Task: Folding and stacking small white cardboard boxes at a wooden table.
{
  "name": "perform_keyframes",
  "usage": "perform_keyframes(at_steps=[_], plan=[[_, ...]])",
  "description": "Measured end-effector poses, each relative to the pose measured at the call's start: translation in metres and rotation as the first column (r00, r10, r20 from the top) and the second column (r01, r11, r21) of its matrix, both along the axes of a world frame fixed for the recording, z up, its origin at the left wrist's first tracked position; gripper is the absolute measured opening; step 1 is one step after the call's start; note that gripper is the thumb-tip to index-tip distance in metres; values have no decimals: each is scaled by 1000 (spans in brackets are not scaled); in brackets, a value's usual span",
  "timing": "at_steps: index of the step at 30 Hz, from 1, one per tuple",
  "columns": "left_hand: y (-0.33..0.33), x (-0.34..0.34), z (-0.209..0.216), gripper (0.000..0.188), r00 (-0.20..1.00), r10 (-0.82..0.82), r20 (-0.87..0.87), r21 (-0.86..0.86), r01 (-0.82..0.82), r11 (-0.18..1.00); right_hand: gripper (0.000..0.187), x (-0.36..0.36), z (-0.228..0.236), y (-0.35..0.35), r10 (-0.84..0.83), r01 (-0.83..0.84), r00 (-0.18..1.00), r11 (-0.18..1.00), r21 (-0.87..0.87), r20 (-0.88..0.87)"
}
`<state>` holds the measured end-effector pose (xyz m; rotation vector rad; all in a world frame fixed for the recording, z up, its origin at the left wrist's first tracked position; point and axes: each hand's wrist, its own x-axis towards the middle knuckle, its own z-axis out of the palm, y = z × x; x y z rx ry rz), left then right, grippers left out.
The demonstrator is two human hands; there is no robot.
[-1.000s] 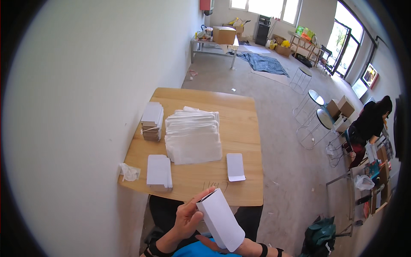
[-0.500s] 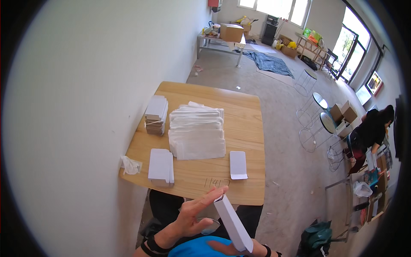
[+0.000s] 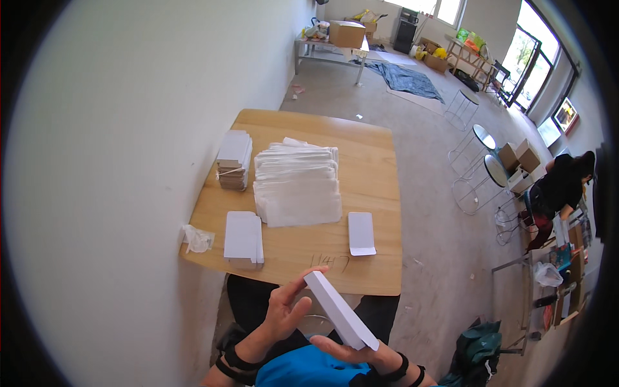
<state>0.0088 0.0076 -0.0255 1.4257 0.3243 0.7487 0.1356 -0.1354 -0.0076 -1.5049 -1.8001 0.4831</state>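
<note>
A slim white carton (image 3: 338, 308) is held slanting above my lap, in front of the table's near edge. Around its lower part wraps my right hand (image 3: 342, 351), thumb on the near side, most fingers hidden beneath. A small flap sticks out at that lower end. My left hand (image 3: 284, 313) is open at the carton's upper end, fingers stretched out and touching it, thumb apart. On the table lie a stack of flat white cartons (image 3: 243, 235) at near left and a single white carton (image 3: 361, 232) with a folded-out flap at right.
The wooden table (image 3: 367, 155) also bears a large pile of white paper sleeves (image 3: 296, 187), a tied carton bundle (image 3: 234, 161) and a crumpled plastic bag (image 3: 198, 238). A wall stands close on the left. Stools (image 3: 495, 171) and a bending person (image 3: 558, 193) are at right.
The carton has swung left and lies more slanted. My left fingers have slipped from over its top end to behind it. The table sits slightly higher in view.
</note>
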Motion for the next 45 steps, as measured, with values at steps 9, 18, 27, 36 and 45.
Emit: perform_keyframes(at_steps=[9,18,27,36,45], plan=[[5,-3,-4,54,999,-31,-26,6,32,999,64,-11,6,6,-262,29,742,932,-360,-618],[-8,2,-29,46,999,-23,-47,-141,16,990,69,-17,13,16,-350,53,700,895,-443,-622],[0,8,-32,37,995,75,-68,-162,-85,983,76,-20,10,17,-288,5,669,924,-383,-685],[-10,6,-48,32,971,136,-198,-139,-165,977,88,-5,-11,16,-207,-138,677,907,-399,-706],[-9,-11,-58,42,959,83,-272,-178,-135,975,77,-17,-53,20,-269,-324,208,888,-326,-940]])
